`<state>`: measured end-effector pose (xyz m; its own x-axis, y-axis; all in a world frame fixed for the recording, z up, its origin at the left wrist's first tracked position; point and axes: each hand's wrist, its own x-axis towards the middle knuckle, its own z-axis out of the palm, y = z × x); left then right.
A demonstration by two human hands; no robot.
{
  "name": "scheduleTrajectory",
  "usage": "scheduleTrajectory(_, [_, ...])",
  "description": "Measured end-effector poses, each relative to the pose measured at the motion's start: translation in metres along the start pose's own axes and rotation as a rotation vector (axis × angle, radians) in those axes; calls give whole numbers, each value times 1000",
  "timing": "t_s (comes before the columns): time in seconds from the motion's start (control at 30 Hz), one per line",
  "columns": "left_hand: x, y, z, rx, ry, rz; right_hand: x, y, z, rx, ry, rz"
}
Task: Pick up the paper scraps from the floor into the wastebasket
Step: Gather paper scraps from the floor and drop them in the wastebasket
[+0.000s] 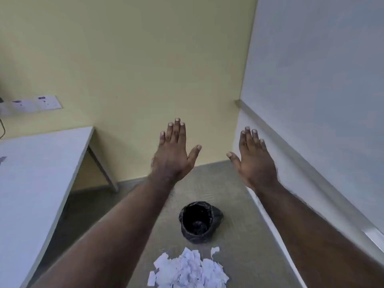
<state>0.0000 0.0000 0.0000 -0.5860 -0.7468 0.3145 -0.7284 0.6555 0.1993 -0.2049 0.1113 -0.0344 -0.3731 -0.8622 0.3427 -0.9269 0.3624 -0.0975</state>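
On the grey floor [239,204], at about 6 o'clock in the view, a heap of white paper scraps [189,271] lies loose, just beside and nearer than the wastebasket [199,222], which is lined with a black bag and stands upright. Above them both arms reach forward. The left hand [173,156] at 12 o'clock is held flat, fingers straight and close together, thumb spread, holding nothing. The right hand [255,163] at 1 o'clock is likewise flat and bare. A white desk [35,173] stands at 9 o'clock against the yellow wall [135,69].
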Motion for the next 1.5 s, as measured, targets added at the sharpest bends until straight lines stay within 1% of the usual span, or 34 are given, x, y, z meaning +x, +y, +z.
scheduleTrajectory(0.33, [-59,-23,76,34,-159,-43,-58,-1,81,-22,-103,13])
scheduleTrajectory(0.53, [-89,-44,124,34,-223,-61,-101,-12,137,-11,-194,39])
scheduleTrajectory(0.77, [-125,-73,180,31,-342,-74,-151,-33,205,-5,-334,62])
scheduleTrajectory(1.0, [-148,-110,241,31,-436,-59,-191,-54,267,10,-372,92])
scheduleTrajectory(1.2, [-169,-140,295,-8,-486,-23,-225,-71,324,28,-391,139])
scheduleTrajectory(1.3, [-183,-152,323,2,-500,-6,-245,-77,353,18,-391,156])
scheduleTrajectory(1.4, [-197,-165,354,12,-503,13,-265,-81,384,18,-447,188])
scheduleTrajectory(1.5, [-215,-176,390,-20,-521,-8,-288,-83,420,20,-460,193])
